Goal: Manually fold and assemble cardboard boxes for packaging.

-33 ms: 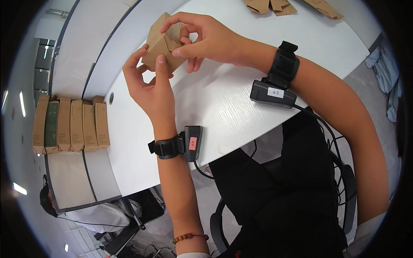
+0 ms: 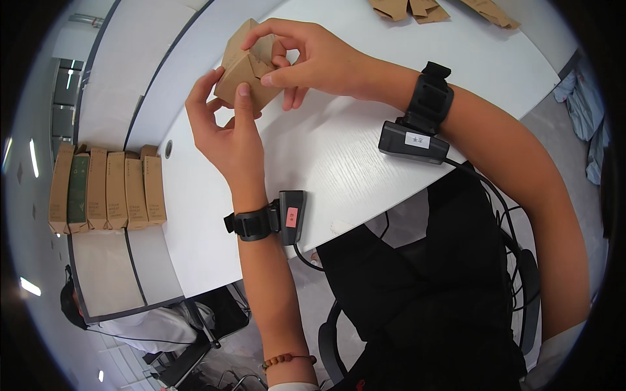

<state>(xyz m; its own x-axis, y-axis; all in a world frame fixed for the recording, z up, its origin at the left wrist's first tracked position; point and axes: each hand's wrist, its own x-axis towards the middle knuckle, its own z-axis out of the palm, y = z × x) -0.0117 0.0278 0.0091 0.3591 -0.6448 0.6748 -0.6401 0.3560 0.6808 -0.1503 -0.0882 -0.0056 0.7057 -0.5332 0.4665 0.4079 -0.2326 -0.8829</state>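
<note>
Material: brown kraft cardboard, a small carton held above the far left part of the white tabletop.
Left hand: the left hand cups the carton from below, its grip pressed on the box with the forefinger laid up its near face.
Right hand: the right hand comes over the top, its grip pinching an end flap between thumb and fingertips.
Step in hand: by the look of it, folding the end flaps shut on the carton.
Next move: likely calls for the left hand to keep the body square while the flap is tucked in without creasing.
Surface: wood-grained white tabletop; flat cardboard blanks lie at its far edge.
Room: a row of finished cartons stands on a lower surface at left; grey floor and a black chair at near right.
</note>
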